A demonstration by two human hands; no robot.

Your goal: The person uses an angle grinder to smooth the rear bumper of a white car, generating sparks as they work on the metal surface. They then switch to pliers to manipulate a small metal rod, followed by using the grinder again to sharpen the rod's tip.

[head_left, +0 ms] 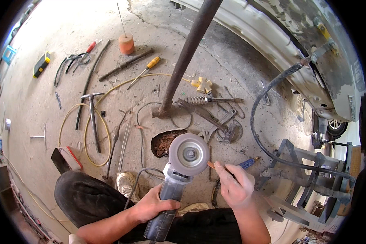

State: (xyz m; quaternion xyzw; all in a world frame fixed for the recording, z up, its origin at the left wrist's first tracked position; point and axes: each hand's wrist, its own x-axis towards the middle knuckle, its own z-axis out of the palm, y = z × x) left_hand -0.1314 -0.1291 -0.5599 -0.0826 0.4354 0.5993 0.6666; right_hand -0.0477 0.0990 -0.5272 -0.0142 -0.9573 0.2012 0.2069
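My left hand (156,205) is wrapped round the dark body of an angle grinder (171,189), which rises from my lap with its round disc (199,152) facing up. Pinched between the fingers of my right hand (236,187), whitened as if by dust, is a small copper-coloured strip (210,164). Its tip meets the right edge of the disc, or lies very close to it; I cannot tell which. Just beyond the disc, an open container (163,143) holds many similar reddish-brown pieces. To the right of the disc lies a blue-handled tool (248,163).
A thick metal pole (187,57) stands ahead on its base. A hammer (93,122), yellow-handled screwdriver (144,72), adjustable wrench (217,124) and yellow hose (120,84) lie on the floor. At right are a grey metal frame (288,152), a black hose (256,110) and a vehicle panel (264,36).
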